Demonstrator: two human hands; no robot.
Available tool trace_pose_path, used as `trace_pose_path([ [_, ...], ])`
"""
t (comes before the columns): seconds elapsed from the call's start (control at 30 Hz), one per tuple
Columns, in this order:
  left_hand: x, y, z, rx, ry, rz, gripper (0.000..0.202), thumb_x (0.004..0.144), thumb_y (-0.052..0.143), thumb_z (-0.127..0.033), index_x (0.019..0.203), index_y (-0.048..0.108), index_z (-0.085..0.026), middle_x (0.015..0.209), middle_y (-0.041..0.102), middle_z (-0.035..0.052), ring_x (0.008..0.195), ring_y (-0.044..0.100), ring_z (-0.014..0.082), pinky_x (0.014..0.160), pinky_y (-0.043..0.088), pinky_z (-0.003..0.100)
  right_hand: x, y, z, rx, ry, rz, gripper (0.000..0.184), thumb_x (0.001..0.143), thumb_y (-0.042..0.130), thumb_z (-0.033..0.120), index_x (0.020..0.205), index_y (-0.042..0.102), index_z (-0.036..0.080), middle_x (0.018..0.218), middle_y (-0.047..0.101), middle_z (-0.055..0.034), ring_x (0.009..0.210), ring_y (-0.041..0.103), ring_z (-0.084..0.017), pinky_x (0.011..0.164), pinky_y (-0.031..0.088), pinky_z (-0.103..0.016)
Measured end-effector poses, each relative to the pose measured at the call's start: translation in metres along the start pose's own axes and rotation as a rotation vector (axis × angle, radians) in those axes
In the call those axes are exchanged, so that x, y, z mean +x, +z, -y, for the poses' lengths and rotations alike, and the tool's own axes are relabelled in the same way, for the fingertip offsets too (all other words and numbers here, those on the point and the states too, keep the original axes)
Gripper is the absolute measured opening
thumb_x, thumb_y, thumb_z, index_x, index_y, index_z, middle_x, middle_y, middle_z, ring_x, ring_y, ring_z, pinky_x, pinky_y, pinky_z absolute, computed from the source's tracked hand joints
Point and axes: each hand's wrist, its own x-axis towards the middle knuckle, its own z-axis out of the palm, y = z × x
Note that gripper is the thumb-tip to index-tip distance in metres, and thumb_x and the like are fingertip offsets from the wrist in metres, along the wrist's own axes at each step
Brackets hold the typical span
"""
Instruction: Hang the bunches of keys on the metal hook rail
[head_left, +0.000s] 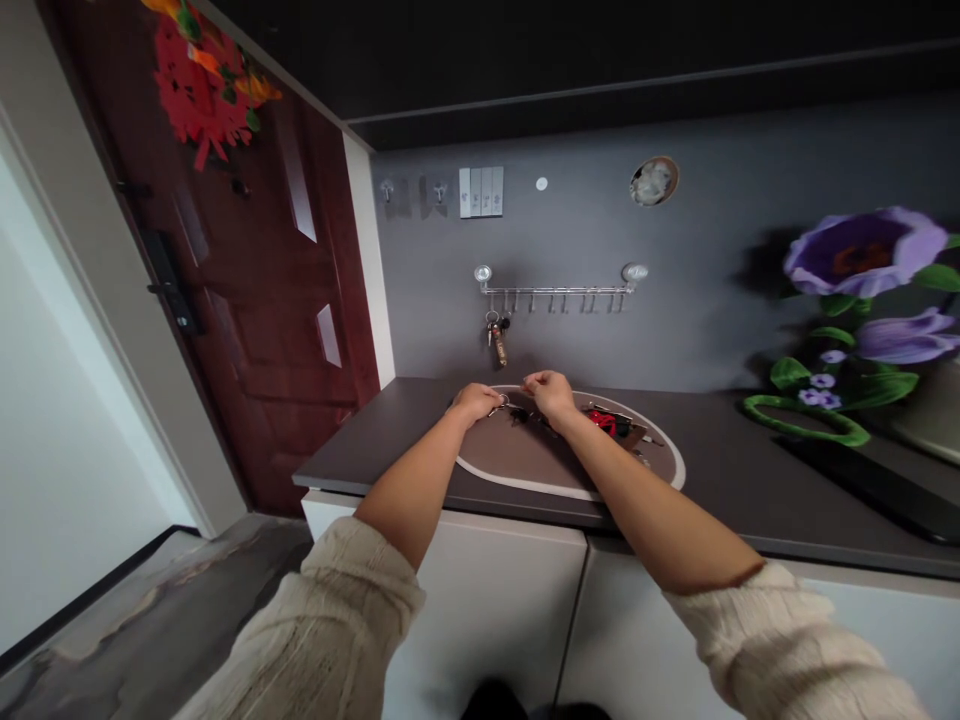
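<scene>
Silver: one ring [505, 400] between two hands [475, 401] [553, 394]

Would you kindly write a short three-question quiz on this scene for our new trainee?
1. True or false: a bunch of keys hangs near the left end, as pictured, of the hook rail.

2. Fill in the blank: the left hand holds a metal ____ at its fingertips.

3. Multiple choice: which is nearest to the red item on the mat?
A) the left hand
B) the right hand
C) the hanging keys

Key:
1. True.
2. ring.
3. B.
</scene>
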Motion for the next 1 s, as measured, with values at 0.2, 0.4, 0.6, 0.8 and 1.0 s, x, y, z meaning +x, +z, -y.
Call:
trace_pose_path([
  [0.2, 0.003, 0.002, 0.004, -0.100, -0.035, -0.036, 0.021, 0.059, 0.063, -0.036, 0.073, 0.068, -0.020, 0.063, 0.063, 0.0015, 0.051, 0.048, 0.0101, 0.054, 0.035, 0.022, -0.003, -0.003, -0.003, -0.229, -0.108, 0.041, 0.015, 0.072, 0.046, 0.019, 0.073, 0.061, 0.015, 0.074, 0.065, -0.0062, 0.068, 0.058, -0.013, 0.064, 0.039, -0.022],
  [0.4, 0.002, 0.000, 0.003, -0.336, -0.008, -0.038, 0.016, 0.062, 0.062, -0.027, 0.071, 0.067, -0.014, 0.062, 0.063, 0.0021, 0.051, 0.048, 0.0085, 0.057, 0.036, 0.022, -0.005, -0.002, -0.003, -0.340, -0.169, 0.114, 0.015, 0.072, 0.047, 0.016, 0.073, 0.061, 0.016, 0.077, 0.065, -0.0051, 0.070, 0.057, -0.013, 0.065, 0.038, -0.021],
  [0.6, -0.006, -0.005, -0.009, -0.553, -0.042, -0.031, 0.010, 0.063, 0.060, -0.020, 0.066, 0.065, -0.012, 0.061, 0.062, 0.0025, 0.054, 0.049, 0.0086, 0.061, 0.037, 0.023, -0.005, 0.000, -0.005, -0.373, -0.192, 0.129, 0.014, 0.072, 0.048, 0.016, 0.074, 0.061, 0.016, 0.077, 0.065, -0.0049, 0.068, 0.056, -0.012, 0.063, 0.036, -0.020],
  [0.8, -0.008, -0.011, -0.016, -0.643, -0.055, 0.010, 0.014, 0.066, 0.057, -0.021, 0.076, 0.065, -0.014, 0.073, 0.065, 0.0039, 0.058, 0.052, 0.0080, 0.062, 0.037, 0.023, -0.006, -0.002, -0.004, -0.345, -0.199, 0.126, 0.014, 0.071, 0.046, 0.014, 0.071, 0.061, 0.016, 0.074, 0.064, -0.0038, 0.065, 0.054, -0.011, 0.064, 0.036, -0.020],
  [1.0, -0.009, -0.014, -0.018, -0.779, -0.038, 0.075, 0.015, 0.068, 0.057, -0.021, 0.080, 0.064, -0.015, 0.085, 0.064, 0.0043, 0.068, 0.053, 0.0083, 0.068, 0.036, 0.023, -0.002, 0.001, -0.008, -0.161, -0.183, 0.114, 0.012, 0.069, 0.049, 0.020, 0.072, 0.060, 0.016, 0.072, 0.063, -0.0024, 0.063, 0.053, -0.010, 0.064, 0.038, -0.021],
])
